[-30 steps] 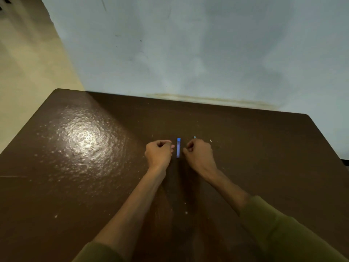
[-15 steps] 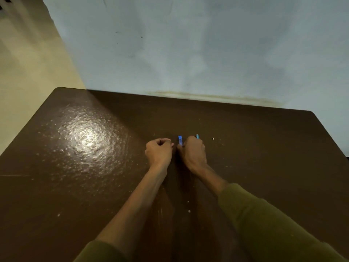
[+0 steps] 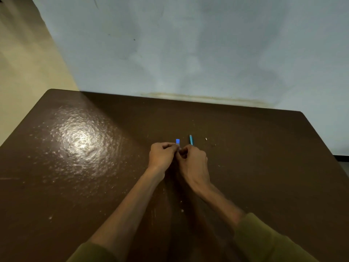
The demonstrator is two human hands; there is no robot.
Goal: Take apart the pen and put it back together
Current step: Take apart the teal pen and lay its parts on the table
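Disassembly stage, seen from the head camera. We see both hands meeting over the middle of the brown table (image 3: 264,167). The left hand (image 3: 162,156) is curled, its fingertips pinched on the lower end of a blue pen part (image 3: 177,141) that stands up above the knuckles. The right hand (image 3: 193,159) is curled against it, fingertips drawn in narrow at the same spot; the view is too small for us to tell whether they also grip the part or something smaller between the hands. A slim teal piece (image 3: 191,139) lies on the table just beyond the right hand, and a tiny pale bit (image 3: 206,138) lies a little further right, apart from both hands. We judge the pen to be already in pieces, so the taking apart looks largely done, while the whole reassembly remains.
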